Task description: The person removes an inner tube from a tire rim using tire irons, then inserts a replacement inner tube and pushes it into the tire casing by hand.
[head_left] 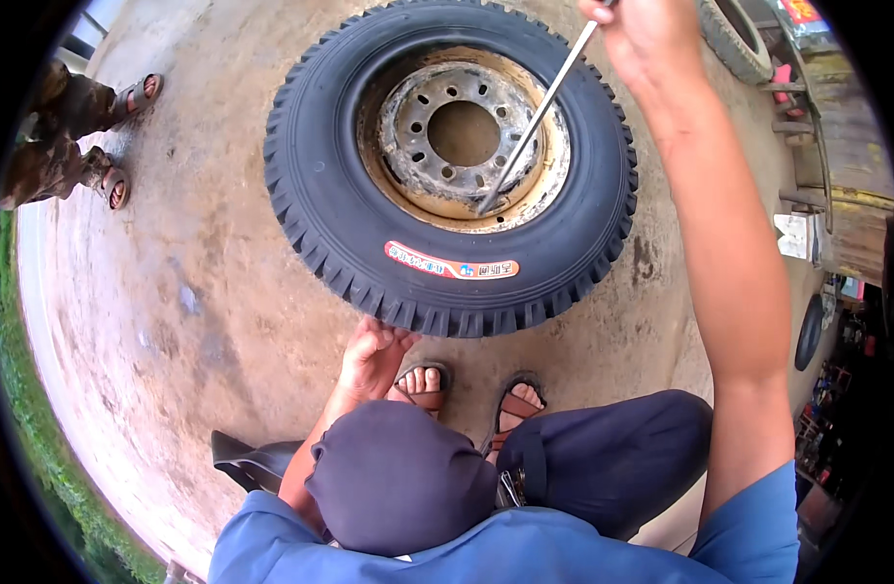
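Note:
In front of me lies a large black tire (321,165) with a chunky tread and a red-and-white sticker on its sidewall. Inside it sits a rusty, worn steel rim (400,122) with a round centre hole and a ring of smaller holes. My right hand (656,44), raised at the far right of the tire, is closed on the upper end of a long metal tire iron (544,109). The iron slants down to the left, its lower tip at the near inner edge of the rim. My left hand (369,358) grips the tire's near edge from below, its fingertips partly hidden by the tread.
My sandalled feet (423,384) are just below the tire, under my bent knees. Another person's legs and sandals (116,185) stand at the upper left. A second tire (734,39) lies at the upper right, beside a wooden bench (807,117). Stained concrete floor (175,292) surrounds the wheel.

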A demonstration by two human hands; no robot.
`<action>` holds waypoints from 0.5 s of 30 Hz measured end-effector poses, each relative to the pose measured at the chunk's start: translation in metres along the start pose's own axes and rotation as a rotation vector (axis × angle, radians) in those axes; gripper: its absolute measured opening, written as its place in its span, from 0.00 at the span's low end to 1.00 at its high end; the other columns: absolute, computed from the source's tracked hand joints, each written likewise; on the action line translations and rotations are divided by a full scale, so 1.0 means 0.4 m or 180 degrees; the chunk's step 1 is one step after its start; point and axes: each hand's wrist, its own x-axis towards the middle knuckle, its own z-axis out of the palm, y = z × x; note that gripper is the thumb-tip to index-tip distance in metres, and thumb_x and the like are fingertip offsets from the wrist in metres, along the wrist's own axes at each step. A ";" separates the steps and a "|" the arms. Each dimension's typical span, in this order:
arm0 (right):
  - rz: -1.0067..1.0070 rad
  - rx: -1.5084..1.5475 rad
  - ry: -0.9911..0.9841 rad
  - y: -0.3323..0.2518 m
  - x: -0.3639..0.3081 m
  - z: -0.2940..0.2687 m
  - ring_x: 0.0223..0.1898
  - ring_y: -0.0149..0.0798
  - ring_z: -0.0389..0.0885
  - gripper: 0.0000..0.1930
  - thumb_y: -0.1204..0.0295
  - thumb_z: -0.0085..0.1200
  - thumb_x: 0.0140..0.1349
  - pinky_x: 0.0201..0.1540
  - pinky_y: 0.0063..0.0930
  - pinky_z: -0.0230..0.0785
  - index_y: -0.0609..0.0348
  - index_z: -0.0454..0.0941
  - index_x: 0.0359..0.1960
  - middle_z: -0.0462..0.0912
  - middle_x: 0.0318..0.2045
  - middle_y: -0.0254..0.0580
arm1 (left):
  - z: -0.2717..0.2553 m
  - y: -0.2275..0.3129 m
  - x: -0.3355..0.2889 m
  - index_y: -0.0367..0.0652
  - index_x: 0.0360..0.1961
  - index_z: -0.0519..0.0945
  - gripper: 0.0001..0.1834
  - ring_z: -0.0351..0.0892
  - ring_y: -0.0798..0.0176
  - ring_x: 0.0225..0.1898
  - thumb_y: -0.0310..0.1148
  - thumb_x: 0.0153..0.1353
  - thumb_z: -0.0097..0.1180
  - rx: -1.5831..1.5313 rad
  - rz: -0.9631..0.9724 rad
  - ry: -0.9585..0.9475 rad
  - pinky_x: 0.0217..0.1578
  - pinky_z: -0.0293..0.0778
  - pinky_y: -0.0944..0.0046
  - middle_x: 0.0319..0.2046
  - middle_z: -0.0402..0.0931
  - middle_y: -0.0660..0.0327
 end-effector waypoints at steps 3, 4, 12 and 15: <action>0.0271 0.0015 -0.0269 0.060 0.002 0.010 0.23 0.27 0.70 0.26 0.39 0.51 0.71 0.19 0.18 0.60 0.51 0.69 0.40 0.71 0.26 0.32 | -0.015 -0.004 -0.013 0.37 0.72 0.61 0.43 0.70 0.48 0.65 0.37 0.56 0.62 0.0335 -0.0129 -0.0222 0.66 0.63 0.43 0.67 0.68 0.50; 0.0505 0.0105 -0.0333 0.092 0.003 0.018 0.22 0.27 0.70 0.26 0.39 0.50 0.71 0.19 0.18 0.59 0.50 0.69 0.39 0.71 0.26 0.31 | 0.021 0.012 -0.024 0.37 0.72 0.61 0.43 0.70 0.48 0.65 0.37 0.56 0.62 0.0338 -0.0129 -0.0184 0.66 0.63 0.43 0.67 0.68 0.50; 0.0713 0.0058 -0.0486 0.158 -0.102 0.059 0.22 0.27 0.72 0.25 0.40 0.48 0.73 0.20 0.20 0.62 0.50 0.69 0.38 0.74 0.27 0.33 | 0.047 0.033 0.000 0.39 0.38 0.80 0.09 0.79 0.47 0.54 0.27 0.56 0.54 -0.0088 -0.0113 -0.0352 0.60 0.69 0.37 0.50 0.81 0.52; 0.0505 0.0119 -0.0947 0.068 -0.246 0.034 0.37 0.31 0.77 0.20 0.52 0.49 0.77 0.41 0.29 0.72 0.59 0.72 0.51 0.76 0.34 0.36 | 0.059 0.026 0.009 0.36 0.60 0.74 0.27 0.78 0.49 0.57 0.27 0.57 0.53 -0.0220 -0.0217 -0.0231 0.60 0.70 0.39 0.59 0.78 0.53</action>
